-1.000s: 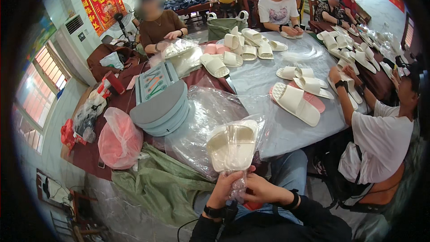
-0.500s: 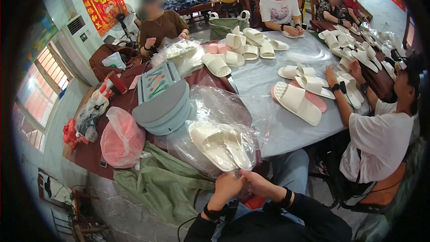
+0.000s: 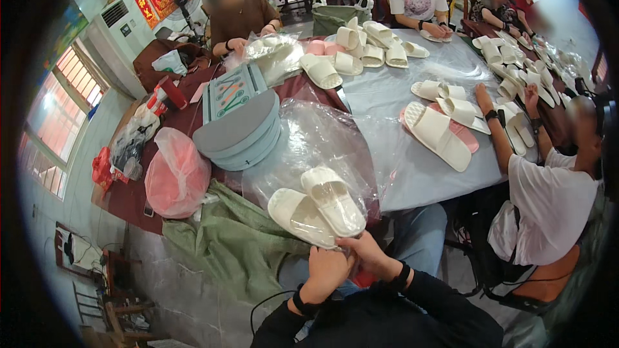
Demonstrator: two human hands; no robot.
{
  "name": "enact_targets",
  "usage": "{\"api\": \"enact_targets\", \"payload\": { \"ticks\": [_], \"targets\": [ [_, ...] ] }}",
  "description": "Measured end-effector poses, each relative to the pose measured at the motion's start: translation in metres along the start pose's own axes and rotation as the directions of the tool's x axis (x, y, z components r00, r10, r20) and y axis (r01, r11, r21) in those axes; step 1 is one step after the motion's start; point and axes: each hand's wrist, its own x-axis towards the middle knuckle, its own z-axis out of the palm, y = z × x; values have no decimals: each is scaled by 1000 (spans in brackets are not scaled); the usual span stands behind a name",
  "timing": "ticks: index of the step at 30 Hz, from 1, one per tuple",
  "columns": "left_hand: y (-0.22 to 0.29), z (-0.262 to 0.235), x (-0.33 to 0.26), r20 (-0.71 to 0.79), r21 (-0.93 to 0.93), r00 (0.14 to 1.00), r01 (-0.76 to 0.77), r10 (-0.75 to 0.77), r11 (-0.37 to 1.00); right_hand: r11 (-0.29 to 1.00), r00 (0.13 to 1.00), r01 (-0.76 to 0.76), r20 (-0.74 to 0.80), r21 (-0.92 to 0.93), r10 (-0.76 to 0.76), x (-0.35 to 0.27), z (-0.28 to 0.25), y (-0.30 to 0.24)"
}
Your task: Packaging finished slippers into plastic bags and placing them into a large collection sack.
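A pair of white slippers (image 3: 300, 216) lies inside a clear plastic bag (image 3: 325, 132) at the near edge of the table. The slippers sit side by side, heels toward me, one partly overlapping the other. My left hand (image 3: 325, 272) is closed at the gathered near end of the bag, just below the heels. Beside it, my right hand (image 3: 369, 252) pinches the bag close to the heel of the right slipper. The exact grip of the fingertips is partly hidden.
Left of the bag stand stacked grey-green rounded pieces (image 3: 238, 132), a pink plastic bag (image 3: 177, 177) and a green cloth (image 3: 225, 245). More white slippers (image 3: 438, 135) lie to the right, near a seated co-worker (image 3: 548, 187). Other people sit around the table.
Inside the bag the slippers have shifted, the right one now higher and overlapping the left. My hands stay at the bag's near end. The view has tilted slightly down.
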Motion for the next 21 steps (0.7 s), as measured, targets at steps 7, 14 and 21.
{"api": "enact_targets", "payload": {
  "ticks": [7,14,21],
  "targets": [
    [-59,-7,-21,64,-130,981,-175,184,976,896,953,304,109,-324,-284,2,-10,0],
    [-154,5,-45,-596,-199,701,343,-391,918,804,892,449,135,-391,-432,-5,5,-20],
    [-215,37,-64,-699,-361,386,536,-602,763,767,862,506,263,-394,-433,-2,17,-19]
  ]
}}
